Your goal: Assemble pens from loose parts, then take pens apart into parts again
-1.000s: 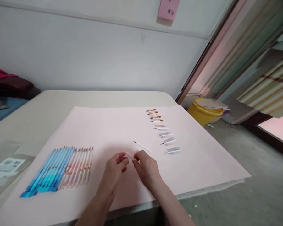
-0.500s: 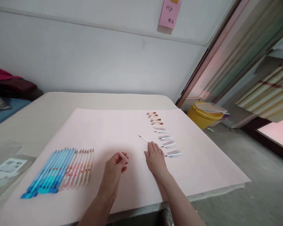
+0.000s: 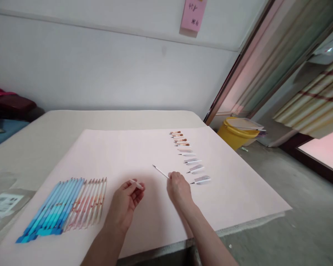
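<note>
Between the thumb and fingers of my left hand (image 3: 127,201) is a small pale pen part (image 3: 136,184), held above the pink sheet. My right hand (image 3: 181,189) is closed on the rear end of a white pen refill (image 3: 160,171), whose dark tip points up and to the left. To the right of that hand, several white refills (image 3: 201,181) lie in a column beside greyish translucent pieces. Farther back, several brown-topped small pieces (image 3: 180,140) lie with more refills.
Blue pen barrels (image 3: 62,207) and clear orange-pink pen barrels (image 3: 88,203) lie side by side at left on the pink sheet (image 3: 127,151). A labelled plastic package (image 3: 5,203) is at the left edge. Beyond the table's right side stands a yellow bucket (image 3: 233,135).
My right hand lay flat over the refill and now has its fingers closed on the refill's end. My left hand still holds the pale part, turned a little. The view has shifted slightly.
</note>
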The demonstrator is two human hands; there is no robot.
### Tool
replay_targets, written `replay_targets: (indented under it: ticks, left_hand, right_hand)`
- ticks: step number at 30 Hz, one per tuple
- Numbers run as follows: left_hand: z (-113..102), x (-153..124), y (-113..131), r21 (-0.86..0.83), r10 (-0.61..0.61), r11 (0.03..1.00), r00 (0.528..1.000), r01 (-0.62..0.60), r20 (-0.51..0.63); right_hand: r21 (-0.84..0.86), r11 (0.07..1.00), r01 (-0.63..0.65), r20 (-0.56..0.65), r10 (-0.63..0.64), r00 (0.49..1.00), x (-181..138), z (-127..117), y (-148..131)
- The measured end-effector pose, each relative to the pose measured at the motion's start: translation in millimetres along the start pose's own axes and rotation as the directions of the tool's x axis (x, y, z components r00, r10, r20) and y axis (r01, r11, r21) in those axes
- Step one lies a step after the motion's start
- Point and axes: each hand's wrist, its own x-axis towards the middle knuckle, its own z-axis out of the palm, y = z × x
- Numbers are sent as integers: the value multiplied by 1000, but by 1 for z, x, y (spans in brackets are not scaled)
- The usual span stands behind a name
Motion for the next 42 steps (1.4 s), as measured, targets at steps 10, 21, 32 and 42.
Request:
replay_targets:
  ticks: [10, 21, 32, 42]
  left_hand:
    - [-15, 7, 20, -346, -113, 934, 992, 86, -60]
    - [-12, 3, 16, -169, 146, 973, 986, -159, -85]
    - [4, -10, 7, 86, 306, 947, 950, -310, 52]
    - [13, -22, -7, 132, 213, 963, 965, -233, 154]
  right_hand:
    - [438, 864, 249, -15, -270, 963, -34, -49, -28]
    - [399, 865, 304, -16, -325, 946, -38, -45, -32]
    - [568, 803, 179, 9, -223, 975, -44, -46, -49]
    - [707, 707, 26, 58, -95, 994, -48, -34, -57]
